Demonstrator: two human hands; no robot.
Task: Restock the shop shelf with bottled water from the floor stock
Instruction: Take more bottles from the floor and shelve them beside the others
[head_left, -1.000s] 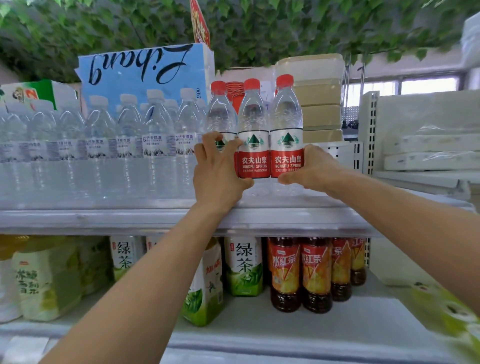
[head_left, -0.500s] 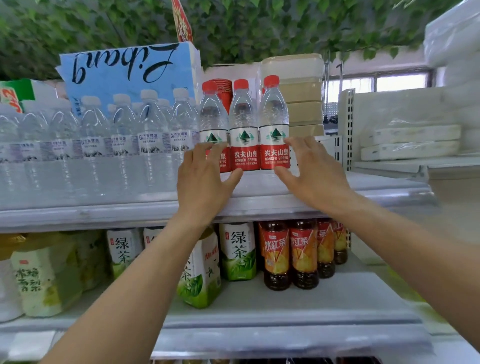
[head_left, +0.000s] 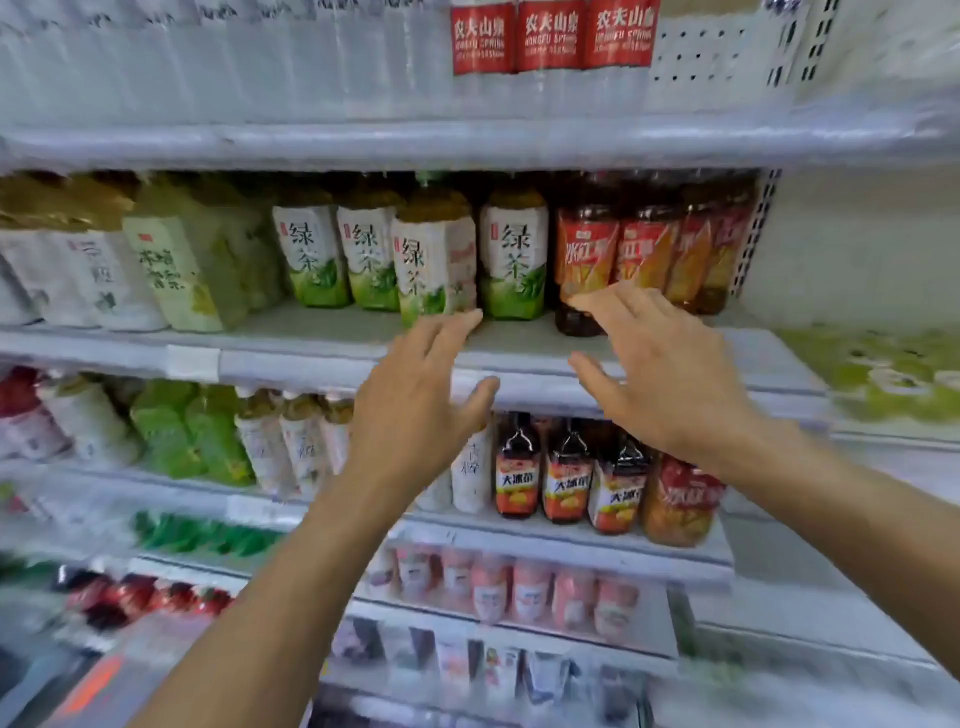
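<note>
Three red-labelled water bottles (head_left: 550, 39) stand side by side on the top shelf (head_left: 467, 143), at the top edge of the view; only their lower halves show. Clear water bottles with pale labels (head_left: 208, 57) fill the same shelf to their left. My left hand (head_left: 415, 400) and my right hand (head_left: 660, 374) hang in the air well below that shelf, in front of the second shelf. Both hands have spread fingers and hold nothing. No floor stock is in view.
Green tea bottles (head_left: 431, 260) and red tea bottles (head_left: 639, 254) line the second shelf (head_left: 311, 358). Lower shelves carry juice bottles (head_left: 566, 483) and pink cups (head_left: 519, 587). A white perforated panel (head_left: 706, 52) stands right of the water. The image is blurred by motion.
Both hands let go of the three red-labelled bottles and dropped away from the top shelf. The camera tilted down, so lower shelves came into view.
</note>
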